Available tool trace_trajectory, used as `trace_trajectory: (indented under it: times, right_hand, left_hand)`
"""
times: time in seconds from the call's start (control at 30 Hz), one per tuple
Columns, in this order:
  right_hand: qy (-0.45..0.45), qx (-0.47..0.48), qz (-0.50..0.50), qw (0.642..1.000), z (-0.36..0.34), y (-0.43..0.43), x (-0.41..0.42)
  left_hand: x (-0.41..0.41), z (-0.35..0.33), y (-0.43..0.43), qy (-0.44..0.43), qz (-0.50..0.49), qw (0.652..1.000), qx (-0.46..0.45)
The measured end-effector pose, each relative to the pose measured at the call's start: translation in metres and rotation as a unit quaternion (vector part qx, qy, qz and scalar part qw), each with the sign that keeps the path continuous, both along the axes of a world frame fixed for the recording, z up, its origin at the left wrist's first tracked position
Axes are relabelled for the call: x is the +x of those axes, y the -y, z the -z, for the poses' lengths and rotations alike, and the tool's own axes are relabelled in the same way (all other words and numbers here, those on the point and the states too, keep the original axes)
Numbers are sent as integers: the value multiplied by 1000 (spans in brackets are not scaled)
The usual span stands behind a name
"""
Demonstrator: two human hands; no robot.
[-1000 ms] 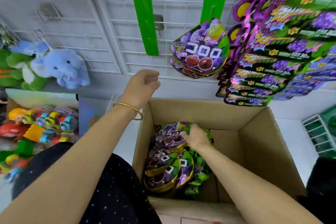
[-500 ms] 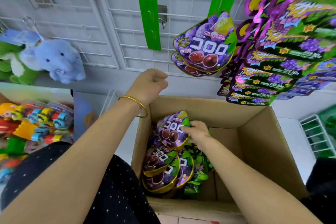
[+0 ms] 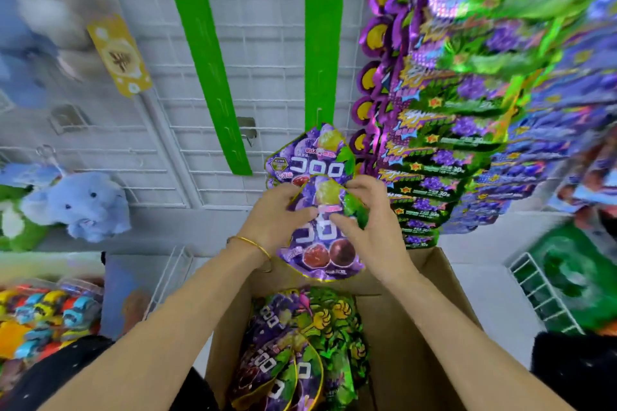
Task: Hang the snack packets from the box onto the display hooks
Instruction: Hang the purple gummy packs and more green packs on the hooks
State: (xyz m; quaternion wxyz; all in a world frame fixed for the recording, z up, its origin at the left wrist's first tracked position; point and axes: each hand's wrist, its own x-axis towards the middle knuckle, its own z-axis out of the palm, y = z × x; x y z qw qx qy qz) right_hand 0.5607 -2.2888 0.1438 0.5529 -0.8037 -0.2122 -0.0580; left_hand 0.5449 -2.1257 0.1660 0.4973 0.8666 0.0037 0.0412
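Purple grape snack packet (image 3: 322,237) held up in both hands above the open cardboard box (image 3: 430,304), just under matching packets (image 3: 309,157) hanging off a green display strip (image 3: 324,43). Left hand (image 3: 277,220) and right hand (image 3: 374,227) each pinch the packet's upper part, thumbs on the front. More packets (image 3: 300,350) lie in the box. Blue elephant plush (image 3: 80,205) hangs left on the wire grid (image 3: 260,27).

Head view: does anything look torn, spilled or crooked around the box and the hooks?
Nothing stands out. The purple packet, held by the left hand and right hand, looks intact; the cardboard box stands upright with its packets inside. The hanging packets at right are too blurred to judge.
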Motion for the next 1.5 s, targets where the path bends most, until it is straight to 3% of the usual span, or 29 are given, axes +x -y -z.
trace_trajectory:
  times: [0.1, 0.17, 0.23, 0.5, 0.93, 1.23, 1.37, 1.43, 1.5]
  right_hand:
    - [89, -22, 14, 996, -29, 6, 11]
    - [111, -13, 0, 994, -47, 7, 22]
    - [121, -5, -15, 993, -64, 6, 31]
    - [129, -20, -4, 991, -102, -11, 68]
    - [118, -93, 3, 989, -99, -14, 70]
    - [124, -105, -4, 987, -67, -13, 63]
    - [215, -111, 119, 963, -37, -8, 36]
    - [161, -102, 114, 975, 0, -10, 12]
    - [12, -134, 50, 990, 45, -17, -9]
  left_hand:
    - [21, -39, 3, 35, -70, 995, -57]
    - [41, -70, 0, 106, -148, 980, -78]
    - [60, -97, 0, 142, -161, 972, -92]
    - [87, -135, 8, 84, -135, 987, -11]
    - [86, -134, 8, 50, -141, 988, -46]
    - [66, -100, -4, 63, -71, 995, 4]
    - [47, -87, -18, 132, -91, 977, 144]
    - [24, -76, -26, 174, -103, 964, 171]
    - [-2, -54, -33, 171, -105, 969, 142]
